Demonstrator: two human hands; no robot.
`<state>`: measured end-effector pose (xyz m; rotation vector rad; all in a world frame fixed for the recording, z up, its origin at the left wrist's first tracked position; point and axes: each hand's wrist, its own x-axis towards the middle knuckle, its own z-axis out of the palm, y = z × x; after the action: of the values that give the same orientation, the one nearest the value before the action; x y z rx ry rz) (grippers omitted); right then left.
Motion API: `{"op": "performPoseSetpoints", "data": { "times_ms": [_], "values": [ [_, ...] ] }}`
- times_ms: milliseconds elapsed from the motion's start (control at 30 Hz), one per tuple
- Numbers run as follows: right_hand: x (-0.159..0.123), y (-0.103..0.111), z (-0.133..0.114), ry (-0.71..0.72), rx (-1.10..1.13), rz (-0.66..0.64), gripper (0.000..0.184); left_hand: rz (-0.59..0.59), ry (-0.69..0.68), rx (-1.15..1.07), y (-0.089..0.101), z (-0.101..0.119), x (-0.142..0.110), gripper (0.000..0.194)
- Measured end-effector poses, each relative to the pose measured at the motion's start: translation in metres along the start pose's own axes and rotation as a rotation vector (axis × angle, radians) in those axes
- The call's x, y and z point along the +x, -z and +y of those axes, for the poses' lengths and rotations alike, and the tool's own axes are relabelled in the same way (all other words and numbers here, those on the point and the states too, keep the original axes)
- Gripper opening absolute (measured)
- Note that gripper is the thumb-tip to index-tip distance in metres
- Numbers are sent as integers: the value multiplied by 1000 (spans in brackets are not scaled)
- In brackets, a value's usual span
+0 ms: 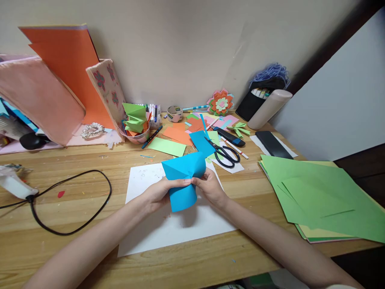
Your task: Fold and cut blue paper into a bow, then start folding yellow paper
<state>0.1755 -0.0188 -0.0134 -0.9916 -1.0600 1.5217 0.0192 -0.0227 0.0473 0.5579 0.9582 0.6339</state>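
A blue sheet of paper [182, 166] is held up in front of me, creased and curling at its right side and lower edge. My left hand [162, 190] grips it from the left, thumb lying across the front. From the right, my right hand [210, 186] pinches it, with the two thumb tips meeting near its middle. The fingers behind the paper are hidden. Beneath is a white sheet [144, 237] with small marks on it. Just beyond the hands lie black-handled scissors [225, 156], partly over another blue piece of paper [200, 142].
Green paper sheets [325, 192] are stacked at the right, near a dark phone-like slab [273, 144]. A black cable [110, 192] loops on the left. Behind stand a tub of paper scraps [138, 136], a tape roll [175, 114], a layered paper flower [221, 103] and a pale bottle [269, 109].
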Motion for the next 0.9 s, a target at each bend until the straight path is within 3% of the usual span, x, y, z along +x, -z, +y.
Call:
{"op": "performPoseSetpoints", "data": {
  "times_ms": [167,333,467,567,900],
  "values": [
    [2,-6,-7,32,-4,47,46,43,-53,-19,2,-2,5,57],
    [-2,-6,-16,173,-123,111,75,88,-135,-85,4,-3,10,57],
    [-8,-5,-17,260,-451,30,53,133,-136,-74,2,-3,9,52],
    [-10,-6,-16,308,-614,6,50,170,-148,-65,1,-3,7,48],
    [-13,-11,-17,359,-769,23,29,149,-197,-130,-3,-11,5,46]
  ]
}}
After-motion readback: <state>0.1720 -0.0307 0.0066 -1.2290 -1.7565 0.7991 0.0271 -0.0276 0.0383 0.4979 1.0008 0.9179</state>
